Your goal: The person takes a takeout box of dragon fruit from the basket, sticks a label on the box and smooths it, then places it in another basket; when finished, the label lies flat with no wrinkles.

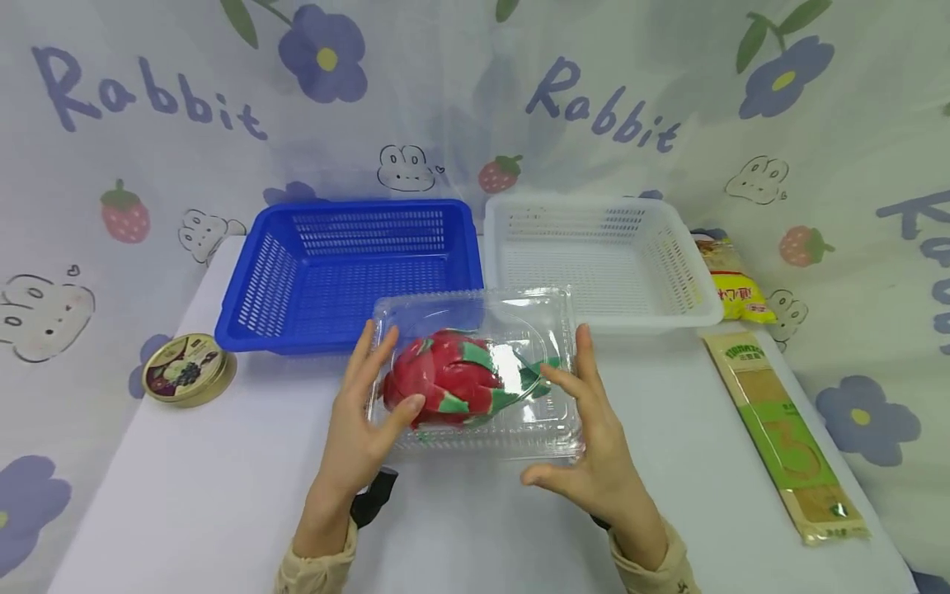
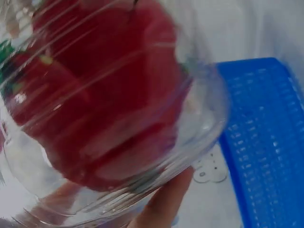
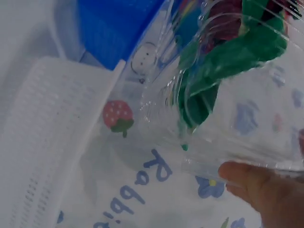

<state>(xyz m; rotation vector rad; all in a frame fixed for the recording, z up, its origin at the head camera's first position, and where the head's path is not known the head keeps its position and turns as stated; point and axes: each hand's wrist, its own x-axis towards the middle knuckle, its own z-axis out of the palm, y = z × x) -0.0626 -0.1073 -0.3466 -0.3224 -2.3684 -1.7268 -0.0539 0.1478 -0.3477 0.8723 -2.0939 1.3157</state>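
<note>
A clear plastic clamshell box (image 1: 534,441) is lifted above the table, in front of the two baskets. Through its walls shows a red dragon fruit (image 1: 445,375) with green-tipped scales, its green leafy end toward the right. My left hand (image 1: 364,425) holds the box at its left side, thumb lying over the top and fingers along the edge. At the right side, my right hand (image 1: 601,445) has its fingers extended against the box, the thumb spread away from it. In the left wrist view, the dragon fruit (image 2: 118,95) fills much of the picture behind the plastic.
Behind the box stand a blue basket (image 1: 230,318) and a white basket (image 1: 690,318), side by side. A round gold tin (image 1: 189,371) lies at the left. On the right are a yellow snack packet (image 1: 742,289) and a long green-labelled noodle pack (image 1: 783,437).
</note>
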